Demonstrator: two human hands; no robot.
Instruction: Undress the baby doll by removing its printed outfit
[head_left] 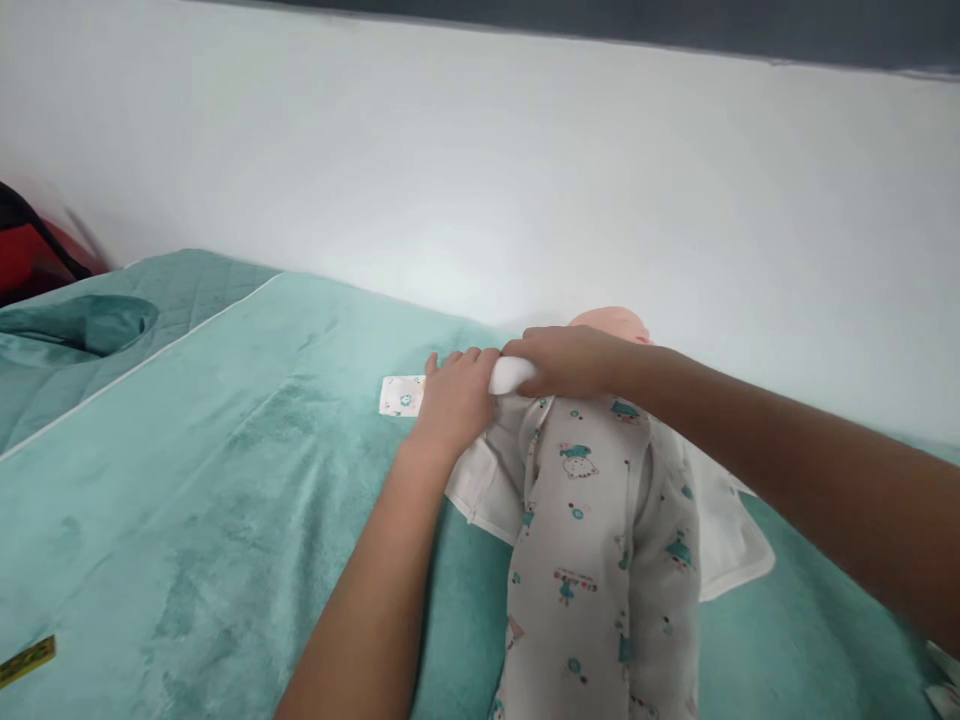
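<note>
A baby doll lies on the bed with its pink head (616, 322) toward the wall, mostly behind my right forearm. White printed trousers (576, 540) cover its legs, and an opened white shirt (486, 485) spreads beneath it on both sides. My left hand (459, 402) is closed around the shirt's left-side sleeve; the printed cuff (403, 396) sticks out beyond my fingers. Against it, my right hand (566, 362) grips a rounded white padded piece (512, 375), which looks like the doll's arm. My fingers hide where the arm meets the sleeve.
A green plush bedspread (225, 500) lies under everything, with a white wall (450, 180) behind. At far left is a quilted green piece with an oval opening (82, 325), near a red and black object (34, 250). A yellow strip (28, 660) lies lower left.
</note>
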